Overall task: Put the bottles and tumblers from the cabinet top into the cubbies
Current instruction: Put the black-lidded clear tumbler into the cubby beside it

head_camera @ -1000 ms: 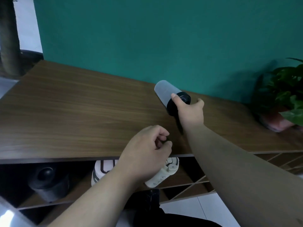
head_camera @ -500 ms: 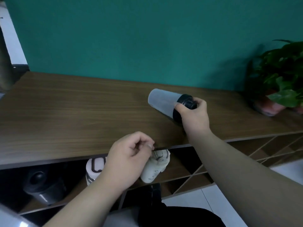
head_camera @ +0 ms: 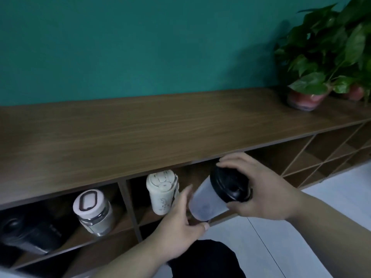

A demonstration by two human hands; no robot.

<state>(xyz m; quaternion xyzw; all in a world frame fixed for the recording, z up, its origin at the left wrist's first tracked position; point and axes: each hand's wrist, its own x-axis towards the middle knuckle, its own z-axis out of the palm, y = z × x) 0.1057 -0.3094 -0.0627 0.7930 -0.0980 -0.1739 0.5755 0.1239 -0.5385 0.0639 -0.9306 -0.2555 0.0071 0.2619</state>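
- Overhead, a teal wall (head_camera: 140, 47) is filling the upper part of the view behind the cabinet.
- Below it, the cabinet top (head_camera: 120, 137), a long wood-grain board, is running from the left edge to the far right end, bare along most of its length.
- At that far right end, a potted plant (head_camera: 329, 53) is standing on the board against the wall.
- Under the front edge, the cubbies (head_camera: 128, 199) are showing as open compartments split by a thin upright divider, with slanted dividers further right.
- In the leftmost compartment, a black tumbler (head_camera: 30, 231) is lying in shadow; any print on it is too dim to read.
- Beside it in the same compartment, a glass bottle (head_camera: 93, 211) with a pale lid is leaning toward the camera.
- Right of the divider, a cream tumbler (head_camera: 162, 192) is standing, tilted slightly; it is carrying faint markings that cannot be read.
- In front of that compartment's opening, a frosted tumbler (head_camera: 208, 203) with a black lid is being held tilted, lid up and to the right, clear of the board.
- The right hand (head_camera: 261, 189) is gripping the lid end, fingers curled over the top and thumb under the rim.
- The left hand (head_camera: 180, 227) is cupping the lower end, fingers spread along the body and thumb tucked beneath.
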